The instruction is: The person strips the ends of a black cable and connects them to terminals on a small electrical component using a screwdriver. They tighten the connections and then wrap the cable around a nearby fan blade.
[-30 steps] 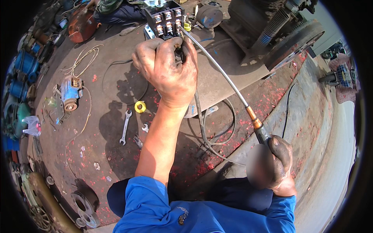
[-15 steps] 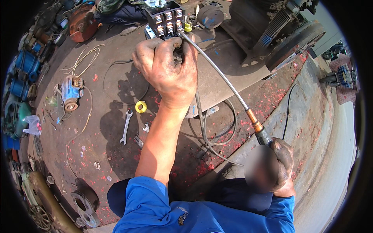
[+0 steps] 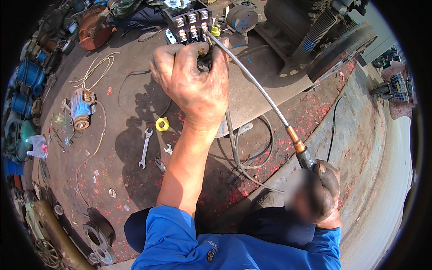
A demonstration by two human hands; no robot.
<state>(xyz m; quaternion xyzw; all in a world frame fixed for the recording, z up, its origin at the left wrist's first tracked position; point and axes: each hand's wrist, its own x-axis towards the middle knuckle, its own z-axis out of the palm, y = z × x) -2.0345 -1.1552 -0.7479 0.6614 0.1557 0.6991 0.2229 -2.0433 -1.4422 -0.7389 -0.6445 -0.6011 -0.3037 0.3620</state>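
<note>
Screwdriver meeting boxy black terminal block

At top centre, the tip is apparently touching the lower-right terminal, so we are judging that one unfinished; how tight the others are, we cannot tell; our right hand is wrapping its grimy fingers round the smooth dark handle; our left hand is curling below, its pinch unclear; coppery metal is glinting against hard plastic.

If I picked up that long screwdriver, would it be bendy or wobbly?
The screwdriver probably won't bend easily: its shaft looks like shiny metal. It may feel heavier at the handle end, which is much thicker than the shaft. Being so long and thin, it might wobble a bit when aimed.
</note>
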